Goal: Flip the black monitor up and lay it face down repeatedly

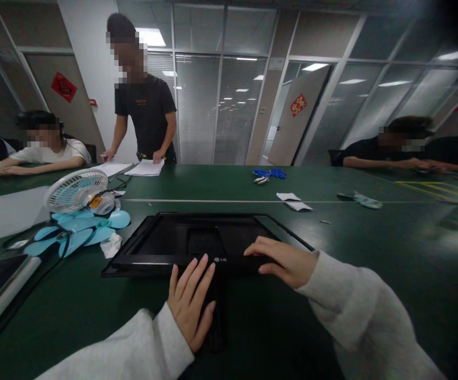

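A black LG monitor frame lies on the green table in front of me, its logo edge toward me. Inside the frame shows a dark panel with a squarish raised or sunken section in the middle. My left hand is open, fingers outstretched, with its fingertips on the near bezel left of the logo. A dark piece like a stand extends toward me beside the left thumb. My right hand grips the near bezel right of the logo, its fingers above and its thumb on the near side.
To the left are a white fan, light blue fan blades, crumpled tissue and a dark-faced device with a cable. Blue gloves and folded paper lie farther back. A person stands opposite; others sit at both sides.
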The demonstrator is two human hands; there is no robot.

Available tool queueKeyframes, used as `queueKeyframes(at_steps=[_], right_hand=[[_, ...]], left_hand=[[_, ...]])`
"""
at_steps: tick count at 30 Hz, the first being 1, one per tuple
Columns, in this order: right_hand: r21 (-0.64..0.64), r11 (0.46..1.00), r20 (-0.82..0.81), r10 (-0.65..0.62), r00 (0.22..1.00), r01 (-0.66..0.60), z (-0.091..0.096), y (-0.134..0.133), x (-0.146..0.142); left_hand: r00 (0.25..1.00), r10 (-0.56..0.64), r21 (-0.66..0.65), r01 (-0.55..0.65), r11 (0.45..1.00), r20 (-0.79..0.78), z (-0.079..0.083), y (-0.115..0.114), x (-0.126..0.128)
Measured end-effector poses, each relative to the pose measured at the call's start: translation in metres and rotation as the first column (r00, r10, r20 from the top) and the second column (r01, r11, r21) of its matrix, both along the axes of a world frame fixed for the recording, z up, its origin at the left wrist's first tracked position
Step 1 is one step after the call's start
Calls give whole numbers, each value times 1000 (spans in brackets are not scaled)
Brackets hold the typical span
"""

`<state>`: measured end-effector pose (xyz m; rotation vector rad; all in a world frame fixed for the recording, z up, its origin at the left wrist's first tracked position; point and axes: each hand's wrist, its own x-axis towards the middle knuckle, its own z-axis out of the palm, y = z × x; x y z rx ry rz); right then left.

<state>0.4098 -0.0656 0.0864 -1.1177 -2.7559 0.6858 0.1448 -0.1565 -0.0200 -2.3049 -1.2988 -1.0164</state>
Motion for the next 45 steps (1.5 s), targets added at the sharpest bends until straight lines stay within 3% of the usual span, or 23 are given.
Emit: queueKeyframes(at_steps=[8,22,45], right_hand=[[-37,999,81,10,997,-7,-4,2,-4],[10,1000,68,-24,997,24,-8,7,-7],[60,995,104,-88,991,82,0,-1,-16]], left_hand=[[999,22,-48,-23,999,-37,0,2,1],[998,42,-58,-44,997,-40,2,2,3],[999,34,-55,-35,998,-15,2,2,5]])
